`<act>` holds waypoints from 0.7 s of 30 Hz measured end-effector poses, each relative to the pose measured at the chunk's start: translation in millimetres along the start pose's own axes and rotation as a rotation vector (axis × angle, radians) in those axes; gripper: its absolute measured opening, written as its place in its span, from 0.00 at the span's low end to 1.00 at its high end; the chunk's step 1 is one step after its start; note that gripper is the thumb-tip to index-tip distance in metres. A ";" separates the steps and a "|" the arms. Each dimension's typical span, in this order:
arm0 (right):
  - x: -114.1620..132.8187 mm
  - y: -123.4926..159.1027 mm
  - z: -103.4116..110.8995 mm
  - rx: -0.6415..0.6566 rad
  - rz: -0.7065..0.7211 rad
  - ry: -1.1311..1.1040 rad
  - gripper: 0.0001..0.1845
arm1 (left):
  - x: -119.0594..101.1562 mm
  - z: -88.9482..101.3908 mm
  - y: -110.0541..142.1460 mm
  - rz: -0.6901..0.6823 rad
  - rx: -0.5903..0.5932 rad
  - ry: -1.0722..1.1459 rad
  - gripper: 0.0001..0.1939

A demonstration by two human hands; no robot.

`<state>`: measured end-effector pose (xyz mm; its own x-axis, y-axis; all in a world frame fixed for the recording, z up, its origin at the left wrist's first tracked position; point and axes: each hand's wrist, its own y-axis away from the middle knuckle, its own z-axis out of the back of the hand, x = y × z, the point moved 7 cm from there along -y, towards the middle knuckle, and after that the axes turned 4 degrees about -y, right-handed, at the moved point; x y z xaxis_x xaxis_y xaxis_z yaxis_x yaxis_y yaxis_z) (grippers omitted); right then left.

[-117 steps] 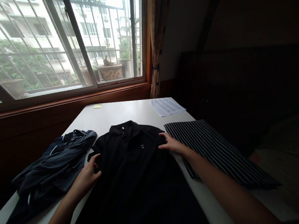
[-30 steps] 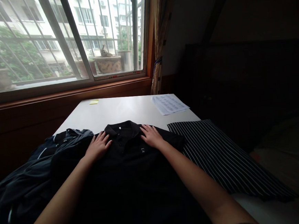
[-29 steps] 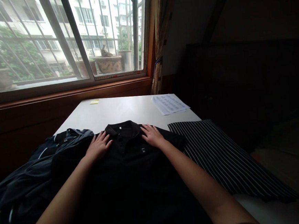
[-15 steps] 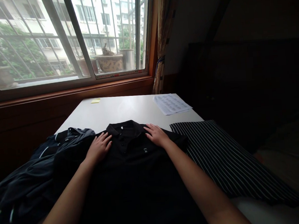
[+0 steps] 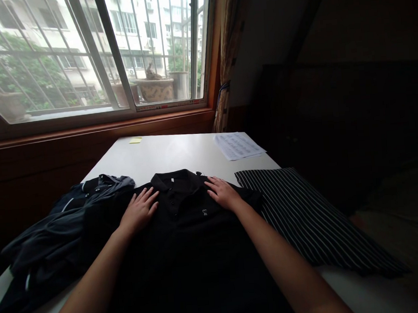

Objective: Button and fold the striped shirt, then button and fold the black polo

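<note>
A black polo shirt (image 5: 186, 235) lies spread face up on the white table (image 5: 169, 155), collar toward the window. My left hand (image 5: 139, 211) rests flat on its left shoulder, fingers stretched out beside the collar. My right hand (image 5: 224, 193) lies flat on the right shoulder, fingers apart, just above the small chest logo. Neither hand holds anything.
A crumpled dark navy garment (image 5: 56, 236) lies left of the polo. A black-and-white striped garment (image 5: 308, 216) lies to the right. Printed paper sheets (image 5: 239, 145) and a yellow sticky note (image 5: 135, 140) sit at the far end of the table below the window.
Earlier my hands were at the shirt's folded-in sleeves; now the sleeves lie spread and both hands rest flat by the collar. Over the last second they barely moved.
</note>
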<state>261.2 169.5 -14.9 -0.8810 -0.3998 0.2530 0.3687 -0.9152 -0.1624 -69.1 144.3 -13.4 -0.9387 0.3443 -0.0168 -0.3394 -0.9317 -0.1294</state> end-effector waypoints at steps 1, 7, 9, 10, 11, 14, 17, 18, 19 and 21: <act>1.0 2.7 0.4 0.003 0.001 0.007 0.28 | -2.1 0.5 2.9 0.001 0.003 -0.005 0.27; 7.2 19.3 4.3 0.044 0.009 0.056 0.29 | -12.9 0.8 18.3 0.005 0.021 -0.047 0.28; 9.6 23.7 8.3 0.052 0.006 0.077 0.28 | -13.8 0.2 20.3 0.011 0.027 -0.057 0.29; 11.3 25.0 11.4 0.052 0.002 0.089 0.28 | -13.8 -0.2 20.5 0.013 0.032 -0.060 0.29; 13.6 25.4 15.4 0.049 -0.007 0.102 0.28 | -13.6 -0.7 20.2 0.013 0.038 -0.061 0.29; 26.4 21.8 32.4 0.005 -0.071 0.143 0.24 | -13.7 -0.5 16.6 0.010 0.047 -0.054 0.28; 58.1 14.4 49.5 -0.077 -0.140 0.166 0.19 | -16.7 3.7 9.0 0.017 0.016 -0.030 0.26; 74.0 12.5 52.3 -0.101 -0.139 0.160 0.18 | -18.7 5.6 6.0 0.021 0.002 -0.024 0.26; 91.4 11.3 52.6 -0.116 -0.123 0.150 0.18 | -21.2 7.4 3.1 0.025 -0.014 -0.019 0.25; 126.3 12.3 46.3 -0.130 -0.052 0.033 0.16 | -27.2 11.0 -1.6 0.028 -0.051 -0.015 0.24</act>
<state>168.2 105.4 59.1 -0.9081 -0.3479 0.2329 0.2825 -0.9198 -0.2724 -43.7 135.1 -1.9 -0.9488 0.3157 -0.0060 -0.3095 -0.9338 -0.1796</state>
